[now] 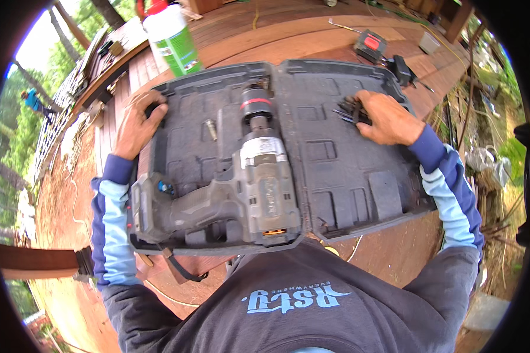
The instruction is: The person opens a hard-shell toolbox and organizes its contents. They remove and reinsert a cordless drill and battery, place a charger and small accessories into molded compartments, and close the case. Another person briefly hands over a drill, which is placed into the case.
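An open dark plastic tool case [291,176] lies before me, its two halves spread side by side. In the left half rests a grey cordless drill [265,185], chuck pointing away from me and battery foot at the left rim. A small metal socket or bit [211,129] lies loose beside the drill. My left hand [141,119] is curled over the case's left edge. Over the right half, my right hand [386,117] pinches a bunch of small dark metal pieces [353,110], seemingly drill or driver bits; the fingers partly hide them.
A white-and-green bottle [176,44] with a red top stands behind the case. At the back right are a tape measure [371,45], a black battery or charger [401,70] and a small pale container [429,43] on wooden boards [291,31]. A person [34,102] is far left.
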`<control>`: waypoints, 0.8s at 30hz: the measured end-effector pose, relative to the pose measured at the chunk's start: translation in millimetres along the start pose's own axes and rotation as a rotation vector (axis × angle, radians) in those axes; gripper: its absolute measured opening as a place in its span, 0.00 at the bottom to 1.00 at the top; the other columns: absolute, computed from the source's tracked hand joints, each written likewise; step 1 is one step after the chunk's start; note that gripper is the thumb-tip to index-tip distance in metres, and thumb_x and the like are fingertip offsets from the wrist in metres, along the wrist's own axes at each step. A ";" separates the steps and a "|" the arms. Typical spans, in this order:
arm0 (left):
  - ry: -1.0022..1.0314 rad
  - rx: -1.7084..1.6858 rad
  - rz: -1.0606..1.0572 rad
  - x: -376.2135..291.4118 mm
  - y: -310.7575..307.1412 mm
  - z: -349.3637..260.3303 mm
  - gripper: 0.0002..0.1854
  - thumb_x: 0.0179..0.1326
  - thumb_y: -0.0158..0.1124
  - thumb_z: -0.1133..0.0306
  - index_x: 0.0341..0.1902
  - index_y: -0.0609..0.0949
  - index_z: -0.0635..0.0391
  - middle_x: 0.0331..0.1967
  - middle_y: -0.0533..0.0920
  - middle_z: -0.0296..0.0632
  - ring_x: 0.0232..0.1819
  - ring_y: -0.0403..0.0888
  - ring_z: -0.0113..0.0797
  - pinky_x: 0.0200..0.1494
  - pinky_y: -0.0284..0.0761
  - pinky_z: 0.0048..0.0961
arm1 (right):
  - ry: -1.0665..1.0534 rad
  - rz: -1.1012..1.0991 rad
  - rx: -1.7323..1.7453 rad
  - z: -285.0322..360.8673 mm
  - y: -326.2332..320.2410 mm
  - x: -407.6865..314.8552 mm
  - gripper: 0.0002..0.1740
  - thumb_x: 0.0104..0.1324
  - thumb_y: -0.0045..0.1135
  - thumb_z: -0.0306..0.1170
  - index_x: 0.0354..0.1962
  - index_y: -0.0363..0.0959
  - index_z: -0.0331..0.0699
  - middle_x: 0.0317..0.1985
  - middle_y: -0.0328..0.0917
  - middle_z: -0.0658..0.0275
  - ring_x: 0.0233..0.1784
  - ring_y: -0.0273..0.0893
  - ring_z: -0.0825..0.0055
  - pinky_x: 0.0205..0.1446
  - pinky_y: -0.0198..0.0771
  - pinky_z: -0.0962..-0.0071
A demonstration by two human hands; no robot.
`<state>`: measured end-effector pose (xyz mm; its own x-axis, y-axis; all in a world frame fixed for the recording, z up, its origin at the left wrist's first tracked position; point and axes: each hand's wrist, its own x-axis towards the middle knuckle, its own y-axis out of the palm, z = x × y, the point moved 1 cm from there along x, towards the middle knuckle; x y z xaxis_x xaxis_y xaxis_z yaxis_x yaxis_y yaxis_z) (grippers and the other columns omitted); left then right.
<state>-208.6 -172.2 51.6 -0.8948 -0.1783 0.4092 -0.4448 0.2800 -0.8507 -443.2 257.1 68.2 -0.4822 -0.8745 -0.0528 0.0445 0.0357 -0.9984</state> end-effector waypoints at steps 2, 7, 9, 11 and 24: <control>-0.044 -0.013 -0.048 -2.8 1.6 7.2 0.15 0.62 0.65 0.66 0.47 0.81 0.62 0.50 0.82 0.47 0.57 0.77 0.42 0.63 0.67 0.35 | -0.071 -0.128 0.042 11.2 -0.9 -2.4 0.25 0.54 0.63 0.31 0.43 0.62 0.26 0.36 0.75 0.37 0.43 0.75 0.36 0.46 0.70 0.47; -0.108 -0.124 -0.229 -4.5 12.7 20.6 0.19 0.56 0.65 0.66 0.50 0.82 0.62 0.46 0.84 0.52 0.54 0.80 0.46 0.60 0.71 0.37 | 0.055 -0.054 -0.085 29.6 -5.8 -5.7 0.36 0.53 0.59 0.26 0.62 0.62 0.39 0.40 0.73 0.37 0.43 0.76 0.38 0.50 0.73 0.49; -0.209 -0.208 -0.248 -5.4 17.1 23.5 0.19 0.57 0.65 0.67 0.50 0.82 0.63 0.45 0.84 0.51 0.53 0.81 0.44 0.59 0.72 0.36 | 0.045 -0.045 -0.100 31.9 -8.5 -3.5 0.37 0.52 0.59 0.25 0.62 0.64 0.41 0.40 0.73 0.38 0.42 0.76 0.39 0.50 0.73 0.50; -0.263 -0.347 -0.357 -7.1 20.8 24.7 0.17 0.58 0.64 0.67 0.49 0.82 0.62 0.43 0.84 0.49 0.48 0.81 0.41 0.56 0.73 0.34 | 0.030 -0.067 -0.111 31.2 -8.9 -0.7 0.35 0.51 0.58 0.25 0.61 0.66 0.39 0.39 0.73 0.39 0.41 0.76 0.40 0.49 0.73 0.50; -0.241 0.023 -0.111 11.2 18.1 26.9 0.15 0.52 0.73 0.59 0.39 0.85 0.54 0.35 0.85 0.48 0.41 0.83 0.48 0.47 0.77 0.41 | 0.248 -0.210 0.261 25.8 -23.3 14.1 0.27 0.49 0.58 0.23 0.51 0.75 0.35 0.19 0.64 0.69 0.21 0.64 0.84 0.27 0.63 0.78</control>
<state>-225.7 -194.5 32.0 -0.8049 -0.4272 0.4119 -0.5360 0.2255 -0.8135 -428.5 231.5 91.3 -0.6994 -0.7053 0.1157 0.1280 -0.2829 -0.9506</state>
